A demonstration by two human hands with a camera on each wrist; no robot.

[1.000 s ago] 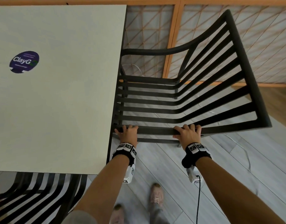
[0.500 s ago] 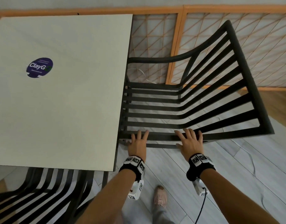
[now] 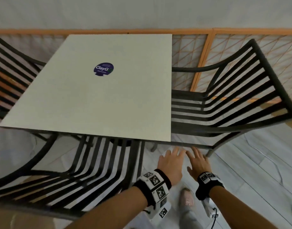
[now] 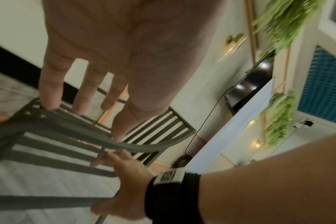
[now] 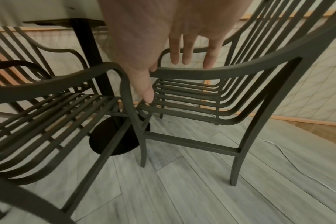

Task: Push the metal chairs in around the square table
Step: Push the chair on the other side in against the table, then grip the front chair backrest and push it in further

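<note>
Hands loose beside the right-hand chair at the square table

The square table (image 3: 95,100) has a slatted metal chair (image 3: 224,103) at its right edge, seat partly beneath; another chair (image 3: 85,171) at the near edge. Rigid, probably heavy frames; likely to scrape rather than flex, so push on the armrest (image 5: 211,71) or backrest. Left hand (image 3: 170,164) and right hand (image 3: 199,163) are spread-fingered, gripping nothing, fingertips near the armrest.
</note>
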